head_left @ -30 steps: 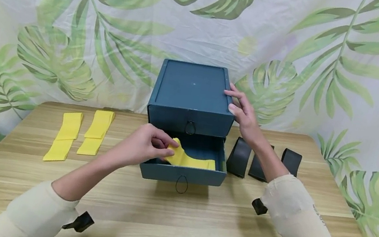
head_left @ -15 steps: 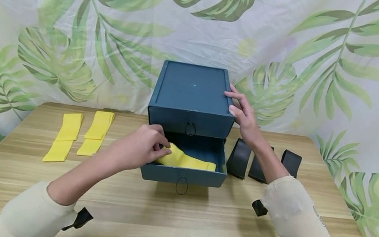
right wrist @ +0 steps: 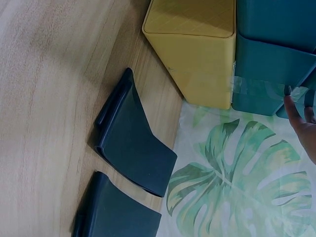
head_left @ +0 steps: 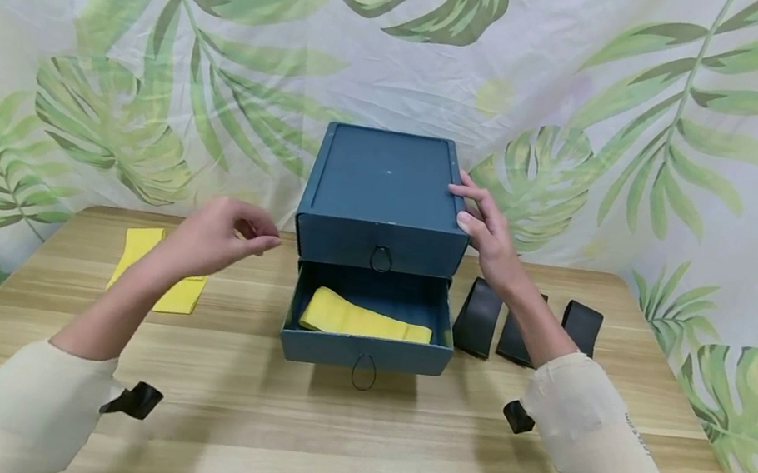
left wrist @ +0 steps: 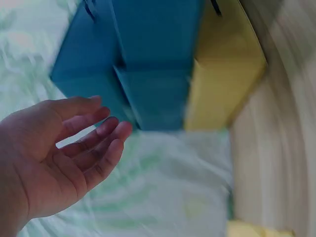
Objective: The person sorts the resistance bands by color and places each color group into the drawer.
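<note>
A stack of blue drawer boxes [head_left: 390, 175] stands at the back of the table, its middle drawer [head_left: 369, 353] pulled out. Inside that drawer lies a flat yellow band [head_left: 364, 321], folded over on itself. My left hand [head_left: 215, 237] hovers left of the stack, apart from it. Its fingers [left wrist: 101, 163] are loosely bent and hold nothing. With fingers fairly straight, my right hand [head_left: 493, 236] rests against the right edge of the top box.
More folded yellow bands [head_left: 180, 296] lie at the left, partly behind my left arm. Several black bands [head_left: 479, 318] lie right of the stack, some under my right forearm. A yellow box [right wrist: 197, 64] forms the bottom of the stack. A leaf-print cloth [head_left: 406, 81] hangs behind.
My left hand has let go of the yellow band in the drawer and moved left, out of the drawer. My right hand has stayed at the box edge.
</note>
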`<state>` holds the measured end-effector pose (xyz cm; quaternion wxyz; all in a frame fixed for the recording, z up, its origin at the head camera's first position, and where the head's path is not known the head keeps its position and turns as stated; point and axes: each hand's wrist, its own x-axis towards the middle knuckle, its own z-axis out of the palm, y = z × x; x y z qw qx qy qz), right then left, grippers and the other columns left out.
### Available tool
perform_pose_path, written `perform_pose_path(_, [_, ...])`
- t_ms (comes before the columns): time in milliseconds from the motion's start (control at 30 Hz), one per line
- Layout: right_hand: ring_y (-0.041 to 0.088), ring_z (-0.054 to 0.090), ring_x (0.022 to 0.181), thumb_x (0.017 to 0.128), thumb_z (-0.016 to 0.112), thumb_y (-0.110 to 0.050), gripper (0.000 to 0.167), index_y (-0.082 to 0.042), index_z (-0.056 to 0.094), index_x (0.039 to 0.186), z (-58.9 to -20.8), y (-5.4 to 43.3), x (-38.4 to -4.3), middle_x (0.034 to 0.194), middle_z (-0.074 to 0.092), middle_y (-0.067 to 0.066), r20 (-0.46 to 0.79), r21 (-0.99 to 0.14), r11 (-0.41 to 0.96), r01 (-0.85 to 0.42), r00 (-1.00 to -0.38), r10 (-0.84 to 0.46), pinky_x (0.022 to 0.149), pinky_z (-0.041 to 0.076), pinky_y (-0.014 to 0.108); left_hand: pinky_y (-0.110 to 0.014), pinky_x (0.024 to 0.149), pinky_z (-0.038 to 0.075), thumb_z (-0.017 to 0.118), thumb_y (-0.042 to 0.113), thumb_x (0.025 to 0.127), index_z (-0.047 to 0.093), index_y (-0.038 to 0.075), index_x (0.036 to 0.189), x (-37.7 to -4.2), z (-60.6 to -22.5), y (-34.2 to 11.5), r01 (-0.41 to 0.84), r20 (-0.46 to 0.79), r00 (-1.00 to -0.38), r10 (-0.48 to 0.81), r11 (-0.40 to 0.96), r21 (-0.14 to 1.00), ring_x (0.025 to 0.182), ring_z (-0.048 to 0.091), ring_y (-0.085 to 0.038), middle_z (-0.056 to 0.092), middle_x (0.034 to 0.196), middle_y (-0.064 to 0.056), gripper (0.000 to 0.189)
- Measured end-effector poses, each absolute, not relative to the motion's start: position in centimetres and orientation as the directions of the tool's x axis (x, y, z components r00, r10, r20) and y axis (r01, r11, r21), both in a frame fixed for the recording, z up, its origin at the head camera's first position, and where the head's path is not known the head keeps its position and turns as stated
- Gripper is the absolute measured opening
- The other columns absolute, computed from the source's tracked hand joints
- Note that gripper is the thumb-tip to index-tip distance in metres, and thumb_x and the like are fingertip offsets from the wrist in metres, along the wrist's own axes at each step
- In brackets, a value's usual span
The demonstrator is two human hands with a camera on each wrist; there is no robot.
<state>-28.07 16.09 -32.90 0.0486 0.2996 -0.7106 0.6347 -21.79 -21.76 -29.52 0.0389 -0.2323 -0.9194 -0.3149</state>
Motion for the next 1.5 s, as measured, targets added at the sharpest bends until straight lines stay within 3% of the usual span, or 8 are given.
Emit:
perform_pose_path(133, [0.043,0.016,0.156,0.103,0.045,-0.023,0.054,0.007,0.041,0.148,-33.0,16.1,-28.0,0.173,0.013,0.012,0.448,-0.873,0.020,-0.488,-0.817,-0.362,0.115,0.028,0.071,-0.039,0.074,0.056,0.071,0.006,0.097,0.076,-0.007,0.103,-24.1,-31.7,-24.8,0.394,0.177,-0.916,0.359,0.735,0.551,0.086,0.069,-0.033,0.074,0.094,-0.017,0.015])
perform_pose_path(367, [0.044,0.016,0.156,0.102,0.045,-0.024,0.055,0.006,0.042,0.148,-32.9,16.0,-27.9,0.173,0.013,0.015,0.449,-0.872,0.023,-0.489,-0.818,-0.361,0.116,0.027,0.071,-0.058,0.085,0.054,0.066,0.001,0.098,0.067,-0.018,0.112,-27.2,-35.8,-28.3,0.344,0.141,-0.938,0.318,0.789,0.509,0.098,0.066,-0.049,0.069,0.105,-0.033,0.024])
perform_pose_path(533, [0.045,0.016,0.156,0.102,0.045,-0.023,0.055,0.007,0.042,0.148,-32.7,16.0,-27.9,0.173,0.013,0.015,0.455,-0.867,0.029,-0.498,-0.814,-0.362,0.116,0.027,0.070,-0.068,0.101,0.044,0.059,0.000,0.098,0.055,-0.025,0.126,-29.4,-38.0,-30.1,0.272,0.068,-0.960,0.271,0.852,0.447,0.121,0.052,-0.061,0.055,0.129,-0.044,0.038])
perform_pose_path(700, [0.046,0.018,0.155,0.102,0.044,-0.023,0.054,0.006,0.042,0.148,-32.7,16.0,-28.0,0.172,0.013,0.016,0.456,-0.864,0.037,-0.502,-0.812,-0.364,0.116,0.028,0.070,-0.069,0.109,0.036,0.054,-0.001,0.096,0.042,-0.025,0.139,-30.6,-39.4,-31.1,0.193,-0.012,-0.976,0.217,0.888,0.417,0.133,0.039,-0.064,0.043,0.142,-0.047,0.051])
perform_pose_path(900, [0.045,0.018,0.155,0.102,0.045,-0.023,0.054,0.006,0.043,0.148,-32.8,16.1,-28.2,0.172,0.014,0.016,0.452,-0.866,0.039,-0.498,-0.816,-0.361,0.116,0.029,0.068,-0.069,0.106,0.039,0.052,0.004,0.097,0.037,-0.019,0.148,-30.6,-40.4,-31.3,0.156,-0.116,-0.972,0.206,0.926,0.345,0.132,0.040,-0.064,0.039,0.145,-0.047,0.059])
perform_pose_path(1133, [0.045,0.017,0.156,0.102,0.044,-0.023,0.054,0.006,0.042,0.148,-32.7,16.2,-28.2,0.173,0.014,0.015,0.454,-0.865,0.039,-0.500,-0.815,-0.359,0.117,0.027,0.069,-0.063,0.093,0.050,0.044,-0.004,0.093,0.048,-0.021,0.139,-31.1,-40.6,-31.5,0.217,-0.041,-0.968,0.249,0.905,0.366,0.121,0.053,-0.061,0.055,0.128,-0.045,0.049])
perform_pose_path(1267, [0.044,0.016,0.156,0.102,0.044,-0.023,0.053,0.007,0.042,0.147,-32.7,16.2,-28.2,0.172,0.013,0.016,0.461,-0.861,0.037,-0.507,-0.810,-0.362,0.117,0.028,0.069,-0.063,0.095,0.048,0.043,-0.010,0.089,0.050,-0.022,0.136,-31.2,-40.5,-31.7,0.237,0.002,-0.968,0.251,0.911,0.337,0.126,0.049,-0.061,0.051,0.134,-0.045,0.048])
perform_pose_path(1500, [0.044,0.016,0.156,0.102,0.044,-0.023,0.054,0.006,0.042,0.147,-32.9,16.3,-28.2,0.172,0.013,0.016,0.458,-0.863,0.037,-0.503,-0.812,-0.361,0.117,0.028,0.068,-0.054,0.082,0.052,0.043,-0.015,0.086,0.052,-0.022,0.134,-31.2,-40.4,-31.7,0.198,-0.025,-0.976,0.217,0.925,0.326,0.121,0.054,-0.060,0.055,0.128,-0.046,0.050])
